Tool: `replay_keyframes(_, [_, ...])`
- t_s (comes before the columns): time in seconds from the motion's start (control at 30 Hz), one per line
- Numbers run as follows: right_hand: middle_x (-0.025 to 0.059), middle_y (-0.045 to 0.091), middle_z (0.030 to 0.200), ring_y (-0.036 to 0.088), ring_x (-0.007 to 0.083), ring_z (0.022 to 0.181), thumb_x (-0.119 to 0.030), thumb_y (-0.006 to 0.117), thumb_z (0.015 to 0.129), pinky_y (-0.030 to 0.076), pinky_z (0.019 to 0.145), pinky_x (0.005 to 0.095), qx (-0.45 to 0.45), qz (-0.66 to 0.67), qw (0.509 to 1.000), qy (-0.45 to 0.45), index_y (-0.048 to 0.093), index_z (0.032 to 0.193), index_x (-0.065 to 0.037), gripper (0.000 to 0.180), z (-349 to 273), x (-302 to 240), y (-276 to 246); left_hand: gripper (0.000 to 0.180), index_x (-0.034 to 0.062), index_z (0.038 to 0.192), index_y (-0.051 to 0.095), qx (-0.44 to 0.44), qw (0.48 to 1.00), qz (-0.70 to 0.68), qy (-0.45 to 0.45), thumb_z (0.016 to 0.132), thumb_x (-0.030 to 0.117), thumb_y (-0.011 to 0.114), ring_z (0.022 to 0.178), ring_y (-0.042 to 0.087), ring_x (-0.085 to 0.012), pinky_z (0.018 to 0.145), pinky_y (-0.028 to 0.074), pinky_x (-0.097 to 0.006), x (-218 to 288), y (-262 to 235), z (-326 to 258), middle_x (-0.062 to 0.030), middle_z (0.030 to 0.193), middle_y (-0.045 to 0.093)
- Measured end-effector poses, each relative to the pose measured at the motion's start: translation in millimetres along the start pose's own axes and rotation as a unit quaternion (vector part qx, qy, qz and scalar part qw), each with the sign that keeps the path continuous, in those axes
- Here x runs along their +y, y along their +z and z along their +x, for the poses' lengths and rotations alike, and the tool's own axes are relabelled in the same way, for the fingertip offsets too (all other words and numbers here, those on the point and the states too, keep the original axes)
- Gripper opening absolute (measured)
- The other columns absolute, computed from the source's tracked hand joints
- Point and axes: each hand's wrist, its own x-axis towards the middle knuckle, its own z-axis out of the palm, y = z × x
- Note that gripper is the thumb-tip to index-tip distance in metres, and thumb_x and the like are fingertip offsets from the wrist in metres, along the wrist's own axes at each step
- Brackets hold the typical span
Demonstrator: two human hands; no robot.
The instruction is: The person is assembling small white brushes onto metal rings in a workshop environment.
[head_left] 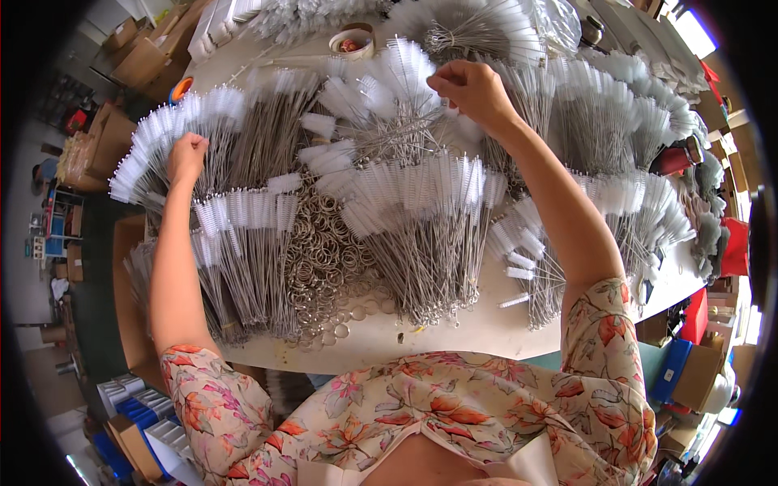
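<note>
Wire-handled brushes with white bristle heads lie in thick rows and bundles over the table. At the left, my left hand point(188, 154) is closed, its fingers curled over the bristle heads of one brush bundle point(154, 146). What those fingers hold, if anything, is hidden. Farther back, my right hand point(474, 91) is raised with thumb and fingertips drawn together beside a fanned pile of brushes point(397, 89); I cannot make out anything between them. Between the front bundles spreads a heap of metal rings point(324, 243). Right of it lies a large brush bundle point(421, 235).
A round tub point(352, 42) with reddish contents stands at the back. Orange-handled scissors point(181, 89) lie at the left edge. More brushes point(596, 101) cover the right side of the table. Cardboard boxes point(109, 146) stand beyond the left edge, and a blue bin point(671, 370) at the right.
</note>
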Motion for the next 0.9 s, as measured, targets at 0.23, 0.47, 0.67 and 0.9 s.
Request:
replay_keyframes(0.23, [0.0064, 0.064, 0.071, 0.059, 0.0150, 0.066, -0.030, 0.069, 0.071, 0.047, 0.065, 0.0283, -0.034, -0.102, 0.994, -0.029, 0.069, 0.084, -0.008, 0.025, 10, -12, 25, 0.028, 0.0020, 0.089, 0.058, 0.064, 0.997, 0.043, -0.007, 0.082, 0.028, 0.049, 0.087, 0.058, -0.0375, 0.073, 0.046, -0.043, -12, 3, 3, -0.0190, 0.088, 0.062])
replay_keyframes(0.47, [0.0028, 0.065, 0.078, 0.056, 0.0079, 0.068, -0.016, 0.067, 0.077, 0.044, 0.063, 0.0214, 0.163, 0.074, 0.982, -0.057, 0.068, 0.089, -0.004, 0.017, 30, -25, 1, 0.027, 0.0014, 0.086, 0.054, 0.179, 0.913, -0.361, -0.069, 0.089, 0.027, 0.046, 0.068, 0.060, -0.0345, 0.065, 0.048, -0.038, 84, -25, -20, -0.0166, 0.077, 0.062])
replay_keyframes(0.67, [0.0075, 0.054, 0.079, 0.056, 0.0169, 0.065, -0.028, 0.048, 0.085, 0.049, 0.058, 0.0304, 0.151, 0.276, 0.947, -0.068, 0.054, 0.091, -0.003, 0.027, 36, -41, -64, 0.030, 0.0023, 0.076, 0.062, -0.075, 0.990, 0.025, 0.118, 0.073, 0.032, 0.062, 0.075, 0.059, -0.0375, 0.068, 0.046, -0.043, 87, 39, -4, -0.0186, 0.075, 0.062])
replay_keyframes(0.9, [0.0061, 0.061, 0.071, 0.057, 0.0171, 0.066, -0.028, 0.057, 0.080, 0.046, 0.063, 0.0314, 0.133, -0.178, 0.975, -0.005, 0.068, 0.090, -0.011, 0.023, -19, 50, -114, 0.017, 0.0003, 0.081, 0.059, -0.035, 0.971, -0.221, 0.081, 0.083, 0.017, 0.057, 0.065, 0.060, -0.0157, 0.063, 0.045, -0.030, 55, 33, 9, -0.0077, 0.072, 0.064])
